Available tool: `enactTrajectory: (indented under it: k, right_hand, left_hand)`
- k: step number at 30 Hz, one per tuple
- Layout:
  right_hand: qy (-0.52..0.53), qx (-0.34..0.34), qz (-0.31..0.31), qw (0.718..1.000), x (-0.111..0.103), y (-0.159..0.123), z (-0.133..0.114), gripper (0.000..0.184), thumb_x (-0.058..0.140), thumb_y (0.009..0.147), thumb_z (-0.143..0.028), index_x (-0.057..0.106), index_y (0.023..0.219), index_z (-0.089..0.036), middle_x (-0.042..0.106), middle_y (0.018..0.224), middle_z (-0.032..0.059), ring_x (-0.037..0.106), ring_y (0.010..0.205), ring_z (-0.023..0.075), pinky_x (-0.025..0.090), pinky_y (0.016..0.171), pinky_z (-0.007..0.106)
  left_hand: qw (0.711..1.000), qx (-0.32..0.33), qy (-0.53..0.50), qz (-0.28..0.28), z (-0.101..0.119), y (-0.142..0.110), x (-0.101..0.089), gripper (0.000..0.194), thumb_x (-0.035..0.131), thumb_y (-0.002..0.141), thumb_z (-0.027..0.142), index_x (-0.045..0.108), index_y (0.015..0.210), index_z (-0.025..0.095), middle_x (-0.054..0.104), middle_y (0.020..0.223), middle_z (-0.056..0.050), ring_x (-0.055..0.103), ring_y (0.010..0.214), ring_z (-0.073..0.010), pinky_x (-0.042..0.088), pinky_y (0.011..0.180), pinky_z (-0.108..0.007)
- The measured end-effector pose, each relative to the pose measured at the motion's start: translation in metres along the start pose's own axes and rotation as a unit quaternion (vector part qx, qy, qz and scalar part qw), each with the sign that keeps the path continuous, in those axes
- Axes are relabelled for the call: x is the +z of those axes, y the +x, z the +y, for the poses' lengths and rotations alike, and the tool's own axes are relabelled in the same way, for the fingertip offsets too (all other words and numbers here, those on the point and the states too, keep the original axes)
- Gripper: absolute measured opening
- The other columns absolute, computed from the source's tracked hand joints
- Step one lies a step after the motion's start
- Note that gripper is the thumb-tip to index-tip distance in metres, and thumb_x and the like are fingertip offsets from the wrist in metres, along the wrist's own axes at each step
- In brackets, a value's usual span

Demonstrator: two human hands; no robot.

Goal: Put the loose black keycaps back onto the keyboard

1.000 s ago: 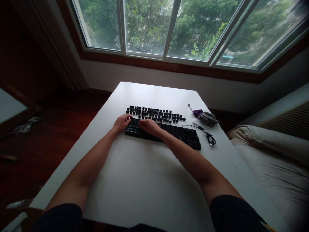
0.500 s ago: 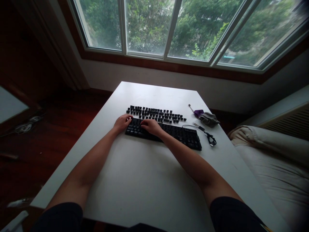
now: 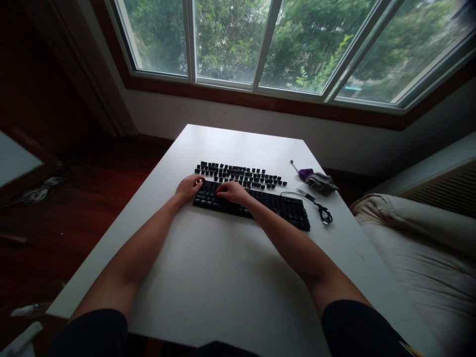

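Observation:
A black keyboard [image 3: 273,206] lies on the white table [image 3: 208,277], slightly turned. My left hand [image 3: 188,188] is at its far left corner, fingers curled against the edge and closed on it. Over the left part of the keys is my right hand [image 3: 232,192], its thumb and fingertips pinched together at the key surface; whatever lies between them is too small to make out. Just beyond the keyboard, loose black keycaps [image 3: 241,173] are laid out in uneven rows.
Right of the keyboard rests a coiled black cable [image 3: 325,214] with a metal-pronged tool [image 3: 302,191] near it. Behind them lie a grey and purple cloth [image 3: 320,182] and a thin-handled brush [image 3: 293,165]. A beige sofa [image 3: 409,238] stands at the table's right side.
Hardly anything differs. Both hands stay at the same places on the keyboard, and the view has shifted very slightly.

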State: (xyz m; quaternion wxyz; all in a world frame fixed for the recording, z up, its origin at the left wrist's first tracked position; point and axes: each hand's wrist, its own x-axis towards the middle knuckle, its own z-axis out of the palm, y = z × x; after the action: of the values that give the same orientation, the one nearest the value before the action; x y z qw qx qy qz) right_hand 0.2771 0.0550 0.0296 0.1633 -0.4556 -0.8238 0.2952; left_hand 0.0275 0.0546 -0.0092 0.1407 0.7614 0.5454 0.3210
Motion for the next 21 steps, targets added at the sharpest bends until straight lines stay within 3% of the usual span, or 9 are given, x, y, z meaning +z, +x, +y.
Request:
enactTrajectory:
  k: [8, 14, 17, 21]
  right_hand:
    - [-0.089, -0.04, 0.04, 0.994, 0.005, -0.006, -0.009, 0.008, 0.072, 0.082, -0.024, 0.074, 0.089, -0.021, 0.072, 0.086, 0.0002, 0.064, 0.08, 0.0151, 0.042, 0.069, 0.023]
    - [-0.13, -0.073, 0.073, 0.986, 0.012, -0.018, -0.016, 0.01, 0.071, 0.083, -0.02, 0.069, 0.092, -0.02, 0.068, 0.095, 0.0038, 0.061, 0.088, 0.0174, 0.043, 0.078, 0.026]
    - [-0.12, -0.071, 0.086, 0.987, 0.016, -0.024, -0.015, 0.012, 0.069, 0.086, -0.022, 0.07, 0.098, -0.019, 0.068, 0.096, 0.0046, 0.061, 0.089, 0.0178, 0.044, 0.08, 0.027]
    - [-0.096, -0.084, 0.133, 0.983, 0.022, -0.038, -0.013, 0.024, 0.066, 0.091, -0.023, 0.07, 0.114, -0.019, 0.069, 0.104, 0.0068, 0.062, 0.097, 0.0193, 0.045, 0.088, 0.029]
  left_hand:
    - [1.0, 0.0, -0.007, 0.002, -0.001, 0.001, 0.001, 0.026, 0.055, 0.091, 0.029, 0.071, 0.111, 0.025, 0.068, 0.096, -0.003, 0.062, 0.081, -0.0177, 0.051, 0.076, -0.031]
    - [1.0, 0.007, 0.001, 0.02, 0.005, -0.003, -0.002, 0.025, 0.054, 0.092, 0.027, 0.072, 0.108, 0.024, 0.065, 0.099, -0.004, 0.062, 0.08, -0.0169, 0.052, 0.078, -0.032]
    - [0.999, 0.027, 0.002, 0.033, 0.013, -0.004, -0.005, 0.024, 0.052, 0.093, 0.026, 0.073, 0.105, 0.023, 0.064, 0.102, -0.005, 0.062, 0.084, -0.0171, 0.052, 0.081, -0.032]
    - [0.997, 0.071, 0.005, 0.007, 0.031, -0.004, -0.007, 0.023, 0.052, 0.094, 0.027, 0.073, 0.103, 0.024, 0.065, 0.101, -0.005, 0.061, 0.093, -0.0197, 0.052, 0.084, -0.033]
